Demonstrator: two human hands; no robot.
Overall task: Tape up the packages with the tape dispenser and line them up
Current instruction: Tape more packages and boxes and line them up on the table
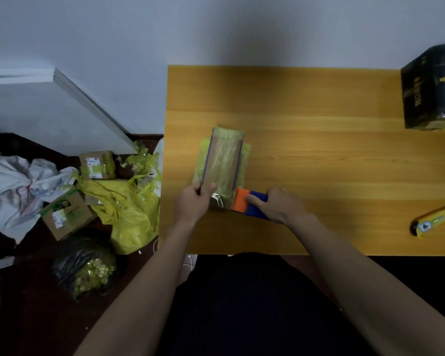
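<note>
Package [220, 160] lies left-centre on worktop [319, 111]. Left hand [194, 204] pinches its 6 o'clock end; right hand [280, 204] grips tape dispenser [249, 204] at 5 o'clock. Risk: loose pinch lets package slide, tape wrinkles or runs crooked.

Dim, soft light; table [319, 98] brightest, floor left of it murky. Wide-angle bending at edges; slight overall blur.

black box [432, 88]: cut by right edge | yellow tool [434, 222]: tip cut off, label unreadable
</note>
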